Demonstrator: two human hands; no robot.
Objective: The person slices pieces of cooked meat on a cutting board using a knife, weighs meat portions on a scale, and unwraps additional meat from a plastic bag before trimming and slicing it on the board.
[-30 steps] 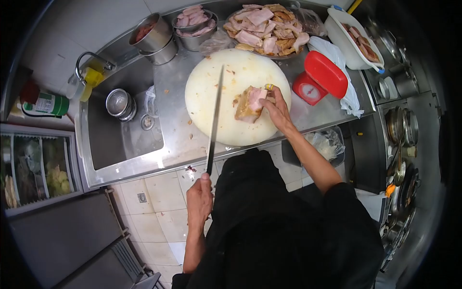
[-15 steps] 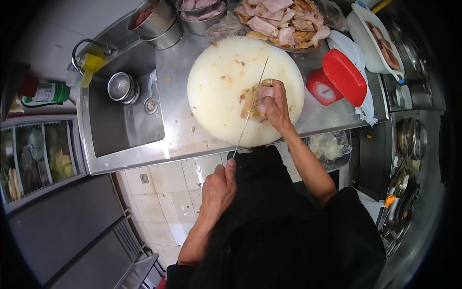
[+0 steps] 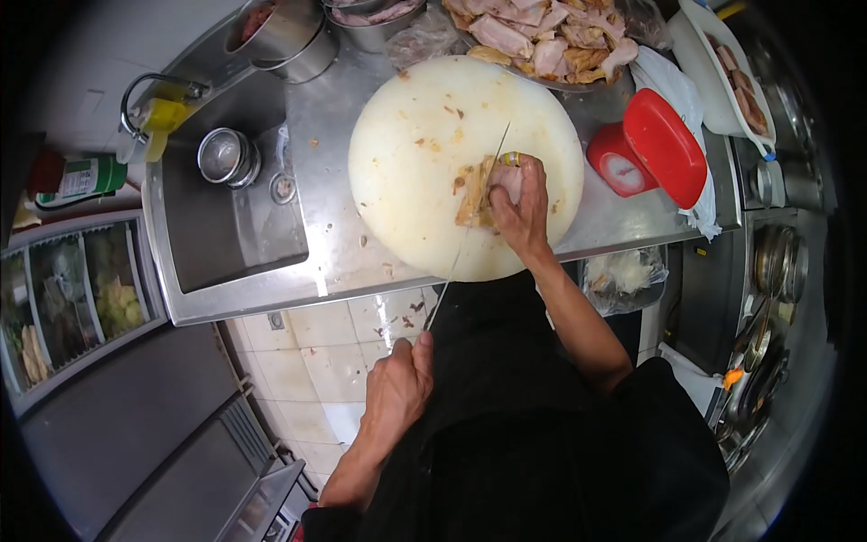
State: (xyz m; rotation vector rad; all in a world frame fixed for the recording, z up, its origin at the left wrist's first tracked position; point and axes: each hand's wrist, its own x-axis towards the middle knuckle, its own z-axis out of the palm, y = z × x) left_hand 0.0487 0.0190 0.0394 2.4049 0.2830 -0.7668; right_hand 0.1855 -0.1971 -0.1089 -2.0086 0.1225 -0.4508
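Note:
My left hand (image 3: 397,384) is wrapped round the handle of a long, thin-bladed knife (image 3: 450,274), low in front of my apron. The blade slants up and right across the cutting board, over a piece of cooked meat with a browned surface (image 3: 469,200). My right hand (image 3: 522,206) presses down on the pale part of this meat with curled fingers, right beside the blade. A yellow band sits round one of its fingers. Under the meat is a thick, round white cutting board (image 3: 397,190), dotted with small brown scraps. My right fingers partly hide the meat.
Behind the board lies a heaped tray of sliced meat (image 3: 551,41). A red scale (image 3: 628,163) stands to the right, near a white tub (image 3: 709,81). Metal pots (image 3: 298,54) stand at the back left, beside a sink (image 3: 217,217).
My left hand has come back toward my body and slightly left, drawing the knife along. My right hand stays on the meat. The whole view has shifted slightly.

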